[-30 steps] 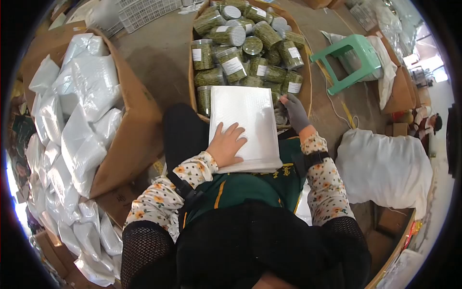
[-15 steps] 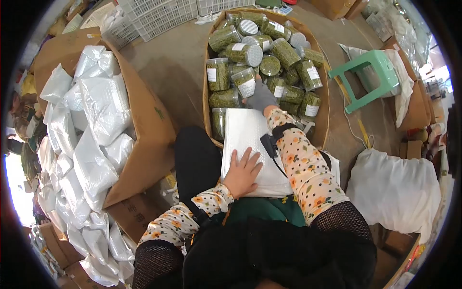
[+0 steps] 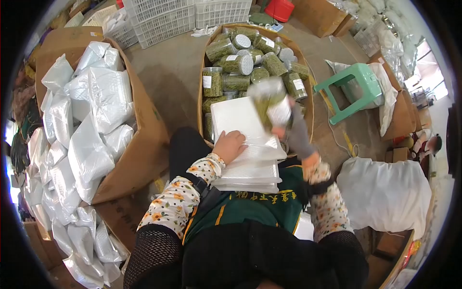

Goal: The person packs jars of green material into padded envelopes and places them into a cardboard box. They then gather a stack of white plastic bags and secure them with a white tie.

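On my lap lies a stack of white bubble mailers (image 3: 250, 176). My left hand (image 3: 230, 146) grips the near left edge of the top mailer (image 3: 236, 115), fingers curled over it; this mailer sits shifted away from those below. Above the stack's right side, my right hand (image 3: 291, 127), in a grey fingerless glove, holds a clear plastic jar (image 3: 269, 102) of green dried plant material with a white label. The jar is tilted and smeared by motion. Beyond it, a cardboard box (image 3: 308, 123) holds many similar jars (image 3: 231, 63), some lying, some upright.
At left, a large carton (image 3: 139, 139) overflows with filled silvery-white bubble mailers (image 3: 91, 149). A green plastic stool (image 3: 353, 91) and a white sack (image 3: 385, 195) are on the right. White crates (image 3: 161, 24) stand at the back. A person (image 3: 428, 144) is at far right.
My right hand has come out of the box with a jar, moving toward me and right. My left hand has gone from lying flat to gripping the top mailer, which has slid up and left.
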A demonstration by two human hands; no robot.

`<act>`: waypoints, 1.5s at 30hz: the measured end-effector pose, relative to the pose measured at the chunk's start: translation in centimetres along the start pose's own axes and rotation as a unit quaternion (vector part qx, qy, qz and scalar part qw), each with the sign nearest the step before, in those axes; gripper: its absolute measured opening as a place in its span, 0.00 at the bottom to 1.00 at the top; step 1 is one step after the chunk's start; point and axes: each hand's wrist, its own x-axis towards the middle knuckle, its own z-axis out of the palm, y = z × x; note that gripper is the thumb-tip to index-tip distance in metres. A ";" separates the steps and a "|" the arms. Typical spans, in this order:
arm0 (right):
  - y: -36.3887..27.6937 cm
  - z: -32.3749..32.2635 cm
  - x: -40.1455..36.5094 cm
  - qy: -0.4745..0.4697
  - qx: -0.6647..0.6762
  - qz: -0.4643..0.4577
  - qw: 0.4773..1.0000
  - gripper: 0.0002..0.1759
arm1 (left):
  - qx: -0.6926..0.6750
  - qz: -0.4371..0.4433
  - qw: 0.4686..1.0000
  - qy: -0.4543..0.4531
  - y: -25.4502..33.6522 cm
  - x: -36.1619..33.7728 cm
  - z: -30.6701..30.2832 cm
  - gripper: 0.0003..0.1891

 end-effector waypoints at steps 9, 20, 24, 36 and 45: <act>3.1 2.3 -12.2 -0.058 -0.386 0.049 0.919 0.46 | -0.134 -0.001 0.988 0.076 1.5 3.5 -1.6 0.10; 9.1 1.3 -11.2 0.068 -0.161 0.219 0.960 0.43 | 0.029 -0.046 0.987 0.151 3.3 -1.6 -2.5 0.31; 7.2 2.5 -10.3 0.076 -0.273 0.150 0.947 0.42 | -0.195 -0.211 0.957 -0.025 2.3 -0.7 -0.7 0.30; 12.6 6.1 -3.3 0.230 -0.049 0.140 0.962 0.24 | -0.338 -0.149 0.929 0.025 2.3 -0.9 3.1 0.27; 13.1 10.4 -1.2 0.077 -0.445 -0.029 0.892 0.24 | -0.379 -0.142 0.914 0.027 3.9 -5.6 2.5 0.26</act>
